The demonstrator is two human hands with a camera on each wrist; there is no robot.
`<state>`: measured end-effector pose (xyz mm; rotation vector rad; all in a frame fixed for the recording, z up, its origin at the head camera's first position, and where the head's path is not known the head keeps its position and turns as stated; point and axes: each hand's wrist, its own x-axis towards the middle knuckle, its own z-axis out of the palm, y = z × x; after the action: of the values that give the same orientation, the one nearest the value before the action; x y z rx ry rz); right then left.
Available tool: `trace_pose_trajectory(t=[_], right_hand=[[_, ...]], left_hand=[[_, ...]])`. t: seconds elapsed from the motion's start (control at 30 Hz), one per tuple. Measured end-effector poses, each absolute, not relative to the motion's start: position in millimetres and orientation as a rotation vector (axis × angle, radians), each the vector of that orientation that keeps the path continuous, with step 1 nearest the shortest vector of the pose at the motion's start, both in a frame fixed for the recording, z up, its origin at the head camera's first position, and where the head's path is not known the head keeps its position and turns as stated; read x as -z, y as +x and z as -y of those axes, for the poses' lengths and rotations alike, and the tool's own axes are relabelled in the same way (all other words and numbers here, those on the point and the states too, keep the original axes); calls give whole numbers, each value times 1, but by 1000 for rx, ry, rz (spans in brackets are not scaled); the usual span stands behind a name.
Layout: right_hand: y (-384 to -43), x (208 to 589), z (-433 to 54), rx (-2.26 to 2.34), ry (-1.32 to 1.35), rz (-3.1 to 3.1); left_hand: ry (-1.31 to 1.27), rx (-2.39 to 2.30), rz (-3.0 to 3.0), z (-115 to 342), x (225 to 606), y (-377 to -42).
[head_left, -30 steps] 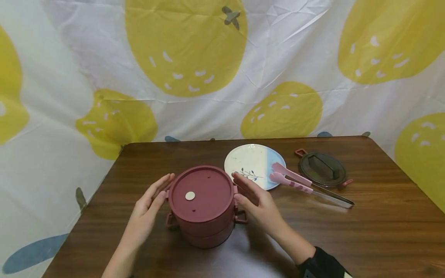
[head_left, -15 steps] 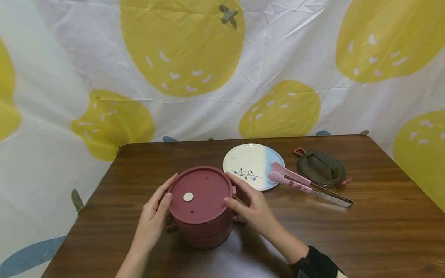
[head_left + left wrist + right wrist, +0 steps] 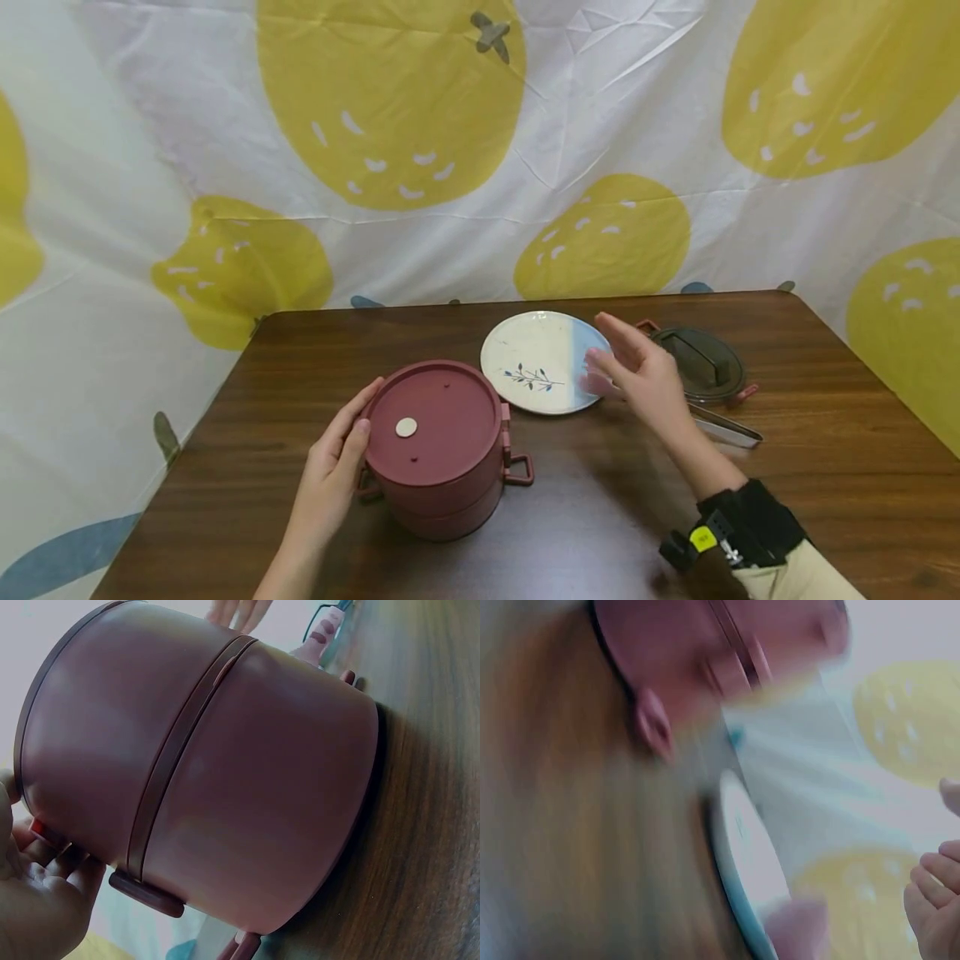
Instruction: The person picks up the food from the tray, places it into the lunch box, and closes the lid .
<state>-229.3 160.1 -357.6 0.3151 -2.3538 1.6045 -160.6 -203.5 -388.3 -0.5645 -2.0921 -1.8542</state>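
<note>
A dark red two-tier pot (image 3: 453,417) with side handles stands upright on the table, its lid on and a pale round knob or plug set in the top. My left hand (image 3: 330,471) holds the pot's upper left side, thumb at the lid rim; in the left wrist view its fingers (image 3: 86,874) curl beside a side latch. My right hand (image 3: 648,383) is in the air with fingers loosely bent and nothing in them. It overlaps the pink-tipped tongs (image 3: 727,430), hiding much of them, and their metal end shows beyond the wrist.
Behind the pot lies a white and blue plate (image 3: 525,350) with a leaf pattern. A dark lidded pan (image 3: 708,371) with red handles sits at the right rear. The brown wooden table (image 3: 300,358) ends at a lemon-print cloth (image 3: 420,258).
My right hand has let go of the pot's right side and moved right and away, over the tongs. My left hand came in to the pot's rim and stays there.
</note>
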Motion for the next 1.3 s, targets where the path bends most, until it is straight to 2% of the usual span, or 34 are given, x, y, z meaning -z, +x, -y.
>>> trace_pose_trajectory(t=[0.3, 0.47, 0.63, 0.77, 0.93, 1.3], right_hand=[[-257, 366, -260, -798, -82, 2684], [-261, 379, -285, -620, -207, 2868], [-261, 388, -295, -583, -210, 2840], [-262, 385, -294, -624, -185, 2743], [-259, 362, -278, -695, -100, 2655], [-237, 305, -199, -1026, 270, 2626]], left_hand=[[-521, 1814, 2131, 203, 390, -160], [-522, 1823, 2122, 202, 392, -160], [-530, 1830, 2110, 201, 392, -161], [-524, 1844, 2105, 200, 392, -162], [-522, 1832, 2101, 200, 392, -162], [-511, 1829, 2094, 202, 390, -161]])
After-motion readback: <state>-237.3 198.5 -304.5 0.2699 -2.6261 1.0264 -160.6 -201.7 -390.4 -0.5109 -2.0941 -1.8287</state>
